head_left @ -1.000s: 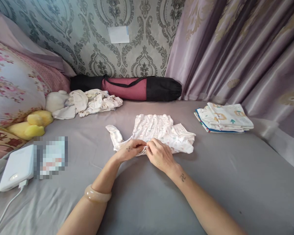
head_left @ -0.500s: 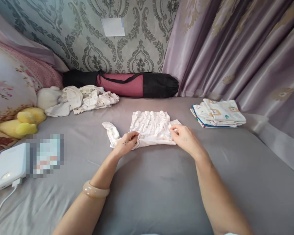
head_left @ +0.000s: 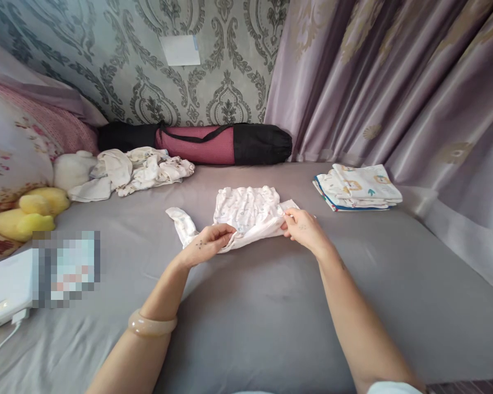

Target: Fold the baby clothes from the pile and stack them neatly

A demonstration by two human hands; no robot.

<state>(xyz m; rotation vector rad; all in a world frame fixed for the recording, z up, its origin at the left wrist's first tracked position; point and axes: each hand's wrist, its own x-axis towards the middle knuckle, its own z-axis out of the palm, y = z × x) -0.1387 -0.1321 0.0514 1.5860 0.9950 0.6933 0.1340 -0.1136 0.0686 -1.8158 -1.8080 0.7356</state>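
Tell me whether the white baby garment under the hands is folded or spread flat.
Partly folded: the white baby garment is doubled along its near edge, pinched by left hand and right hand; one sleeve trails left.

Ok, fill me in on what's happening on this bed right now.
A person is working a small white patterned garment on the grey bed sheet. The left hand pinches its near-left edge and the right hand pinches its right edge, both lifting the near hem slightly. A folded stack of clothes lies to the right by the curtain, and a loose heap of unfolded clothes sits at the back left beside the plush toys.
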